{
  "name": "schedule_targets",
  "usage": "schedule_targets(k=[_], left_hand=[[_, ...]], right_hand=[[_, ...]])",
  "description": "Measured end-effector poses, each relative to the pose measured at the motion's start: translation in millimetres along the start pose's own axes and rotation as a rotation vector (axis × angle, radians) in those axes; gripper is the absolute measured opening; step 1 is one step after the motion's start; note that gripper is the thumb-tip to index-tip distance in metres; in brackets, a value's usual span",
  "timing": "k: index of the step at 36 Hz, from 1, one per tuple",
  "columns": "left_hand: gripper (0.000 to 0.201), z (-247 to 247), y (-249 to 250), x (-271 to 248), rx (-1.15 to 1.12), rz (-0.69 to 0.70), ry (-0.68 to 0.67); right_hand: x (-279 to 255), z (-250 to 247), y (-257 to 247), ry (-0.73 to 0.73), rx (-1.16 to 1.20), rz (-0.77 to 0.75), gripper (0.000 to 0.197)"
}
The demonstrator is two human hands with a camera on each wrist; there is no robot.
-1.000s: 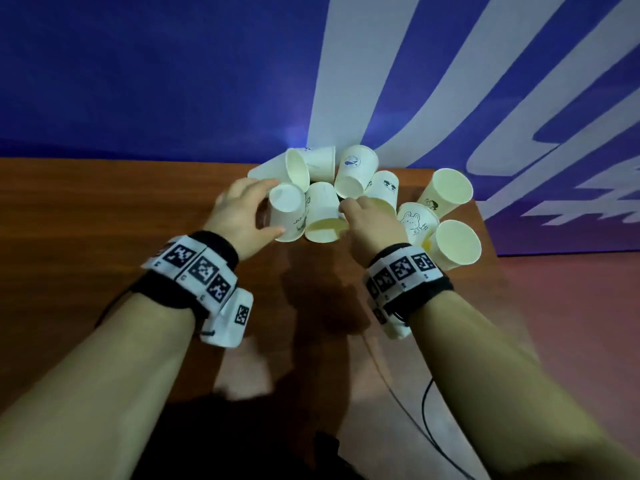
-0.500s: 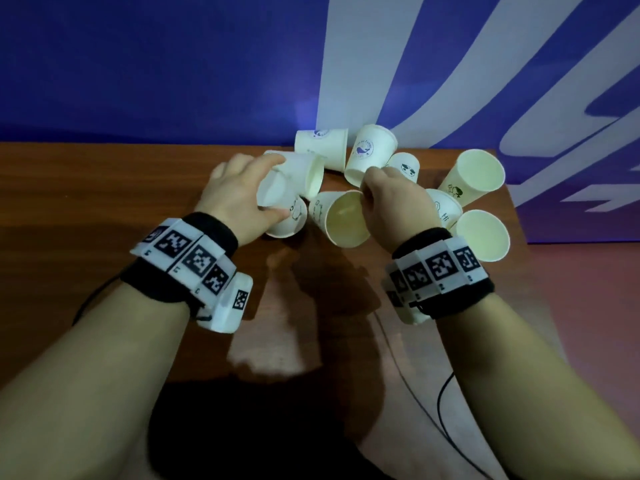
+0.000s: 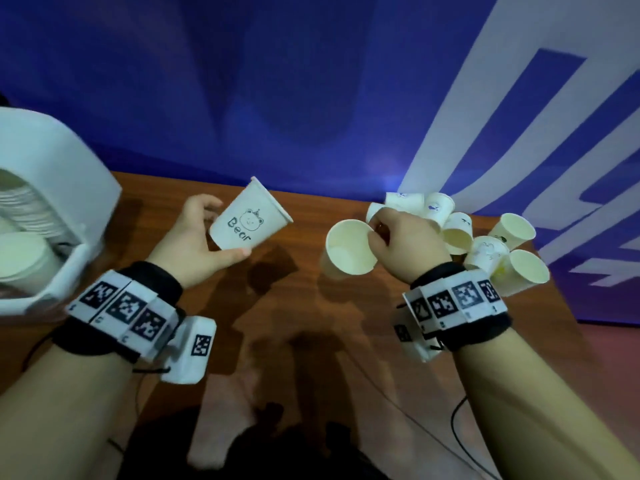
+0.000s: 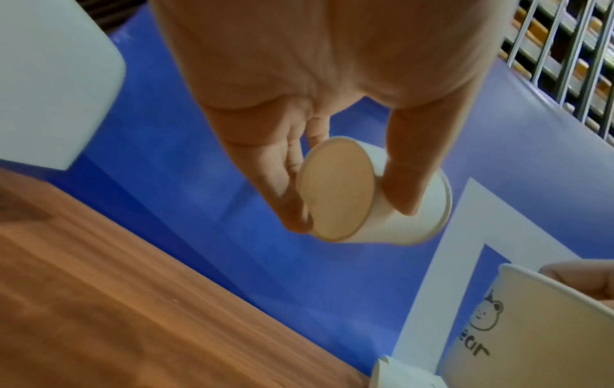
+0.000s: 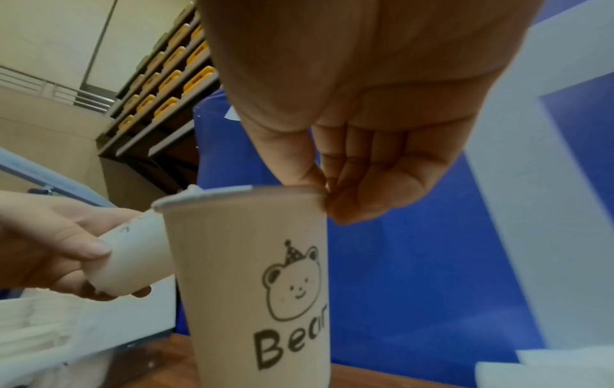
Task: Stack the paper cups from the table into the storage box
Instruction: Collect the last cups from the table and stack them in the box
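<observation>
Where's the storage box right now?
In the head view the white storage box sits at the far left on the table, just left of the left hand holding a bear cup; stacked cups already lie inside.

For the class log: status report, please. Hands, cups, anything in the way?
Left hand holds Bear cup. Right hand pinches second cup by rim. Storage box left, part-filled. Path clear.

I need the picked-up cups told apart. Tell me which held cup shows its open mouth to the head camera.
The cup pinched by the right hand. The left hand holds the Bear cup showing its printed side.
</observation>
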State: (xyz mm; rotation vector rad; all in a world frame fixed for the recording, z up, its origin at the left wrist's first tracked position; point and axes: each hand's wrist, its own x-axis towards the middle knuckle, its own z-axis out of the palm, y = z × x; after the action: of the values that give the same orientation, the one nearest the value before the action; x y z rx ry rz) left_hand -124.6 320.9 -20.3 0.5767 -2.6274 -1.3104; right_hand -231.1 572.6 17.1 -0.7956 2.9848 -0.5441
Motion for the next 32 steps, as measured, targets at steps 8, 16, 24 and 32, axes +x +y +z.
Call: schedule_targets(k=[8,16,24,32], left_hand=[[0.088,-155,-91,-50,-0.036,-0.031,0.054],[0.071,-222,-169,-58,-0.075,-0.094,0.17],[0.07,-206,-196,-28,-0.119,-0.095,0.181],[0.083,-195,-226,-5,-0.135,-0.182,0.093]], right_hand=[[7,50,-171,0.019,0.134,-0.134,0.012],[14,78,-271,0.012,0.179,-0.215,0.009],[26,82,-297,0.029,0.134,-0.198,0.011],[43,90,-319,0.038,0.176,-0.218,0.008]])
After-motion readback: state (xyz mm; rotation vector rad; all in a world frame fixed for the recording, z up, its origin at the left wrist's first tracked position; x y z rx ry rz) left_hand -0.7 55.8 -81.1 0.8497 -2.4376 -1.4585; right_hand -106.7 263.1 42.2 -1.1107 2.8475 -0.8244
